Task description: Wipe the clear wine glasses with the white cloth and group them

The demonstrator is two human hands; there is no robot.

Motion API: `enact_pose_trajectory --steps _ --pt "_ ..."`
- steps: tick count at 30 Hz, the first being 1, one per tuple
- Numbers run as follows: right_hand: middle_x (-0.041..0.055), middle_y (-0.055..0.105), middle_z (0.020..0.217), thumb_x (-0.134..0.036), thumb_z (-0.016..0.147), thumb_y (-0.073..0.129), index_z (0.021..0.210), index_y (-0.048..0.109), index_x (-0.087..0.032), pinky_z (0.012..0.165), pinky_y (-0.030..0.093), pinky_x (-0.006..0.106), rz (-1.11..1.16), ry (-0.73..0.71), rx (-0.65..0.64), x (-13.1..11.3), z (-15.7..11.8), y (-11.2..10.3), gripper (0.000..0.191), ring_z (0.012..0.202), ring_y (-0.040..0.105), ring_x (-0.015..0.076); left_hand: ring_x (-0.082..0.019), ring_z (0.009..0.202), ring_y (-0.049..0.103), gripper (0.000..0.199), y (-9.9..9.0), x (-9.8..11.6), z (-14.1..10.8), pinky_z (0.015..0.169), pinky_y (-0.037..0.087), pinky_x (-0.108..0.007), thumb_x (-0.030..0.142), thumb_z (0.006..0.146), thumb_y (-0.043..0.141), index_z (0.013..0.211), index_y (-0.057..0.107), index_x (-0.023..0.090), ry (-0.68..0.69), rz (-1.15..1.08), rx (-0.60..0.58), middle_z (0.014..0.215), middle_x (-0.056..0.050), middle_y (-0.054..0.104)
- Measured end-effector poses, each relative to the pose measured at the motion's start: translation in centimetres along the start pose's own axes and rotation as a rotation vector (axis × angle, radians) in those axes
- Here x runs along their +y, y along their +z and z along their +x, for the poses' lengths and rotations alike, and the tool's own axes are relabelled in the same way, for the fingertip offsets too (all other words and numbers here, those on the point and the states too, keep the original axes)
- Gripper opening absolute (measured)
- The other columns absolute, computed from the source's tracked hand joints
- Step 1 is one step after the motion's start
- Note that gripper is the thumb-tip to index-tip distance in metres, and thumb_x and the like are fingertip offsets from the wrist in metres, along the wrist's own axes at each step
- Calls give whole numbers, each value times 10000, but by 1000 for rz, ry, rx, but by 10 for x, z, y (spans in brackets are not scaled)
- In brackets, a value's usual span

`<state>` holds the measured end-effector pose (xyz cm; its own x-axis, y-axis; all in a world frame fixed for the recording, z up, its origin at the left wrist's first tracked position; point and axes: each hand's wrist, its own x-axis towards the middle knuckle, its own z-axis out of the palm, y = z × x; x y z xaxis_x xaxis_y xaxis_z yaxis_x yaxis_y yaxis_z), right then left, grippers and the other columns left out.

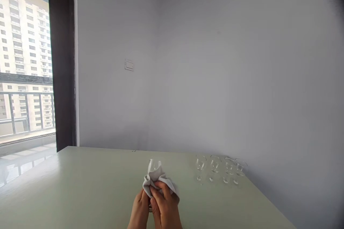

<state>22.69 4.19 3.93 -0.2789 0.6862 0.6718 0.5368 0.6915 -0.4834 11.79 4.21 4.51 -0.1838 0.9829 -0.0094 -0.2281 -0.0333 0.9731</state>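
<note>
Glass point(150, 165) part-hid by lt-grey cloth point(155, 176), L hand point(140, 207) & R hand point(167, 205) gripping both, 4 glasses point(214, 164) on tbl point(80, 186)

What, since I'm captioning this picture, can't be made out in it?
All in the head view:
Most of the clear, curved glass: hidden by the crumpled light-grey cloth and the person's hands.
Fingertips of the left hand: behind the cloth and right hand.
Pale high-rise building: cut off by the left edge.
Small dark mark at the pale-green tabletop's far edge: too small to identify.
</note>
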Motion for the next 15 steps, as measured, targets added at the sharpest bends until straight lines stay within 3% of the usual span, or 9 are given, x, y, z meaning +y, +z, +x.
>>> enact_pose_trajectory --steps 2,4,6,8,11,13,15 --pt "101 626 886 -301 875 368 832 678 -178 719 444 338 115 70 -96 4 7 -9 336 794 587 216 -208 705 551 486 -4 -4 6 652 439 -294 626 687 493 743 631 164 -54 7 73 691 -30 623" --pt "67 591 707 -343 853 400 630 620 -159 637 423 293 300 247 -89 10 15 -18 363 669 548 179 -179 635 528 545 -6 -4 10 616 420 -281 666 702 457 773 629 154 -81 -1 97 657 -21 595" --pt "27 550 620 -388 821 461 624 603 -156 565 382 258 528 515 -2 15 21 -24 335 595 489 149 -141 538 475 562 -4 -2 9 554 388 -262 683 705 452 760 621 149 -58 -25 56 602 1 547" --pt "3 547 620 -391 783 541 738 638 -158 536 350 239 781 697 37 16 24 -24 257 565 446 127 -114 483 420 554 0 0 5 503 353 -245 679 704 473 776 619 150 -20 -34 18 575 22 507" --pt "-14 555 630 -353 723 653 840 666 -166 553 353 235 1073 686 -54 9 22 -16 221 553 431 107 -139 577 487 588 5 -3 -1 532 392 -244 683 688 502 974 621 184 5 17 53 705 -4 572" --pt "-24 530 602 -342 688 698 777 680 -154 547 344 230 1118 631 -109 5 18 -9 209 549 408 97 -195 794 553 614 4 -9 -1 650 444 -271 686 680 511 1079 607 230 31 77 74 933 -47 608" --pt "-29 514 590 -330 656 729 719 683 -143 551 335 223 1100 594 -150 4 16 -5 202 573 400 97 -248 1045 502 599 0 -15 3 795 438 -302 679 670 535 1085 627 257 71 129 64 1149 -67 550"
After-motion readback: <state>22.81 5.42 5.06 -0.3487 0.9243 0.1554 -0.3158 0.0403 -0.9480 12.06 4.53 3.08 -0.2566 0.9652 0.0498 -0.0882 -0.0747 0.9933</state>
